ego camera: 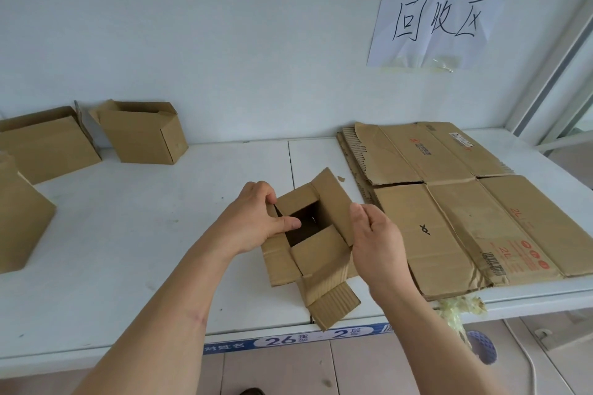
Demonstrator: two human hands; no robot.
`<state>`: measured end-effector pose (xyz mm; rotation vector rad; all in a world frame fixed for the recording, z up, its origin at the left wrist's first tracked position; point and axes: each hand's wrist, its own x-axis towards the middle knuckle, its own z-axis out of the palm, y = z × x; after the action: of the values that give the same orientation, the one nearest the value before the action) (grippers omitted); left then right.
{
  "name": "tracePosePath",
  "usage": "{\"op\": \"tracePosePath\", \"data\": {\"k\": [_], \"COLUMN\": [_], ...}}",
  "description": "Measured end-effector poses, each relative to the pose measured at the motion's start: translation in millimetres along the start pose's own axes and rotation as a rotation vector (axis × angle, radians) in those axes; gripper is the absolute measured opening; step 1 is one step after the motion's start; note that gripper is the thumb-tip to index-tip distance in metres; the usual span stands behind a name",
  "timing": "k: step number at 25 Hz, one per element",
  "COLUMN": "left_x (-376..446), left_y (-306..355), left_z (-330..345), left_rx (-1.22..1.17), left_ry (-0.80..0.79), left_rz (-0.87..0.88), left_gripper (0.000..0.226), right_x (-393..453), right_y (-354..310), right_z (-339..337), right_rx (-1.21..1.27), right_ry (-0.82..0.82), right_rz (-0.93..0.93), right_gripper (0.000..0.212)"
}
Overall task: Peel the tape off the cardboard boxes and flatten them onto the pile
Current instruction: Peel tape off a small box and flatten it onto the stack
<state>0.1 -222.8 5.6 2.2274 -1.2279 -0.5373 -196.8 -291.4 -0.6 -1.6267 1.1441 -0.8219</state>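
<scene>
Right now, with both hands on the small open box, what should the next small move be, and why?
Probably press the small box flat. Its flaps already stand open, no tape shows on them, the left hand grips one flap and the right hand holds the opposite side. The pile of flattened cardboard lies just beside it.

- A white paper sign (436, 14) with handwritten characters is taped to the wall (224, 26).
- A blue-and-white label strip (288, 339) is fixed along the white table (128, 234) front edge.
</scene>
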Motion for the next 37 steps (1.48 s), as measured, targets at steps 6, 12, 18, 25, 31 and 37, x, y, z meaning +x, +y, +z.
{"op": "tracePosePath", "data": {"k": [6, 12, 18, 25, 31, 37], "left_x": [1, -10, -9, -12, -24, -34], "left_y": [-1, -15, -31, -39, -54, -70], "left_z": [15, 25, 34, 21, -10, -14], "left_rx": [-0.005, -0.396, -0.666, -0.702, -0.953, -0.87], "left_ry": [0.184, 0.521, 0.527, 0.435, 0.121, 0.03], "left_rz": [0.037, -0.157, -0.25, -0.285, -0.46, -0.432], "left_gripper": [0.041, 0.058, 0.06, 0.054, 0.079, 0.042], "right_x": [-1, -4, -4, -15, -21, -31], "right_y": [0, -8, -11, -18, -10, 9], "right_z": [17, 28, 30, 41, 80, 118], "right_rx": [0.28, 0.271, 0.225, 0.167, -0.136, -0.399], "right_ry": [-0.061, -0.225, -0.436, -0.64, -0.6, -0.544], "right_rz": [0.234, 0.342, 0.375, 0.189, -0.012, -0.209], "right_gripper": [0.027, 0.062, 0.085, 0.086, 0.097, 0.066]}}
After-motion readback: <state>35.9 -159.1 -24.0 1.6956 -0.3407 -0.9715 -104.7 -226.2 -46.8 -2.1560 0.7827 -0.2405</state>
